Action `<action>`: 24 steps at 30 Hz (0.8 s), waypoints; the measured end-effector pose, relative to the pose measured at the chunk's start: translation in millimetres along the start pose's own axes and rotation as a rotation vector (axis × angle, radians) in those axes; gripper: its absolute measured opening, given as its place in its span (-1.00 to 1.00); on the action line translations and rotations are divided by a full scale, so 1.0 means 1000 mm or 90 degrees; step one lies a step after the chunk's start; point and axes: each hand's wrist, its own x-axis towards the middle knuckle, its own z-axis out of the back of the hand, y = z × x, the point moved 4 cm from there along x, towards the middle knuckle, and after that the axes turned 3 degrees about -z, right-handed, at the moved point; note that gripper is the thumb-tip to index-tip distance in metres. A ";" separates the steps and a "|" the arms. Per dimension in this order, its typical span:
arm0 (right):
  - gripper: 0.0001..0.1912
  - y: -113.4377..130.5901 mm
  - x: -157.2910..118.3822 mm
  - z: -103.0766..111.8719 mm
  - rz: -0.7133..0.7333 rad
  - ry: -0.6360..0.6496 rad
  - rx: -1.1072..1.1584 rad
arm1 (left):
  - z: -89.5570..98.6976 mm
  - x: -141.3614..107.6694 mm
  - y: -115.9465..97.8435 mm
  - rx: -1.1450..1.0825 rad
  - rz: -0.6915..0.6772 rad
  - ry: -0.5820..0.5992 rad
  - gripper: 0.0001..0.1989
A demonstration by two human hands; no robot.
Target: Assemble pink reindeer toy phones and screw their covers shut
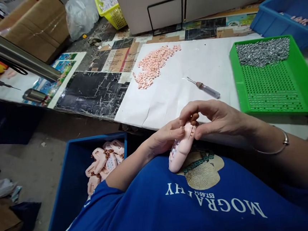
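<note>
A pale pink, elongated plastic toy part [183, 149] is held close to the blue shirt. Small coloured marks line its left side, and a brown knobbly piece [194, 118] sticks out of its upper end. My left hand [166, 136] is closed around the left side of the pink part, thumb lying across it. From the right, my right hand [215, 119] curls over the upper end, thumb against the pink edge and forefinger behind the brown piece. A screwdriver [207, 89] with a clear handle lies beyond my hands, near a heap of small pink pieces [152, 66].
A green tray [277, 110] at right holds many small metal parts [264, 52]. Behind it stands a blue bin [274, 15]. Similar pink parts [104, 163] fill some of a blue crate [68, 180] at lower left. A steel flask [21, 51] leans at far left.
</note>
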 end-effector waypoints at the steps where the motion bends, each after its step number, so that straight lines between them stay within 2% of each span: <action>1: -0.66 0.000 0.001 0.001 -0.007 0.023 0.007 | -0.002 0.000 -0.001 -0.007 0.005 0.001 -0.53; 4: -0.69 0.001 0.002 0.001 -0.030 0.057 0.042 | -0.006 0.000 -0.005 -0.061 0.010 0.011 -0.54; 7: -0.58 -0.002 0.002 0.000 -0.052 0.070 0.087 | -0.009 0.000 -0.007 -0.083 0.013 0.031 -0.58; 9: -0.59 -0.003 0.002 -0.002 -0.036 0.089 0.085 | -0.009 -0.001 -0.007 -0.069 0.015 0.029 -0.59; 11: -0.68 -0.003 0.000 -0.004 -0.002 0.099 0.059 | -0.008 -0.002 -0.008 -0.052 0.018 0.020 -0.60; 13: -0.74 -0.004 -0.001 -0.007 0.025 0.088 0.044 | -0.009 -0.004 -0.009 -0.046 0.018 0.014 -0.62; 18: -0.76 -0.004 -0.004 -0.012 0.047 0.047 0.046 | -0.016 -0.009 -0.013 -0.057 0.013 0.011 -0.67; 24: -0.75 -0.007 -0.001 -0.013 -0.036 0.057 0.117 | -0.011 -0.011 -0.005 -0.064 0.042 -0.053 -0.57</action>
